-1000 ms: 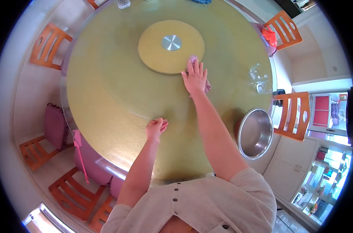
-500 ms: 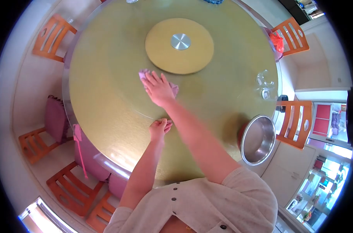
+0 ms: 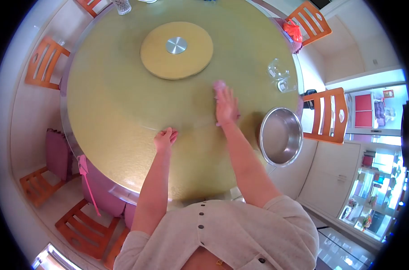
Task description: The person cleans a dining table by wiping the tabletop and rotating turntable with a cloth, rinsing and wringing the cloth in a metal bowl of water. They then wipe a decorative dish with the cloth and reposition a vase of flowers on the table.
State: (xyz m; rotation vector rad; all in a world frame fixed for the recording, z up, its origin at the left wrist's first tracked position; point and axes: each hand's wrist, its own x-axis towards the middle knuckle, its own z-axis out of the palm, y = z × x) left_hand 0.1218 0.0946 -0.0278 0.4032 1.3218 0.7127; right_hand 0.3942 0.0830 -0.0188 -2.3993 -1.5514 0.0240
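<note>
My right hand bears down on a pink cleaning cloth, gripping it against the tabletop with its fingers pointing away from me. The cloth shows past the fingertips and at the sides of the hand; the rest is hidden beneath it. My left hand rests on the near part of the round table, its fingers curled closed with nothing visible in them. Beyond both hands sits a round gold turntable with a silver disc at its centre.
A steel basin stands at the table's right edge. Clear glassware lies farther back on that side. A patterned glass is at the far left. Wooden chairs surround the table, and a red bag sits at the back right.
My right hand has swept the cloth to the right, from in front of the turntable toward the basin. My left hand stays closed on the table. The view has shifted somewhat.
</note>
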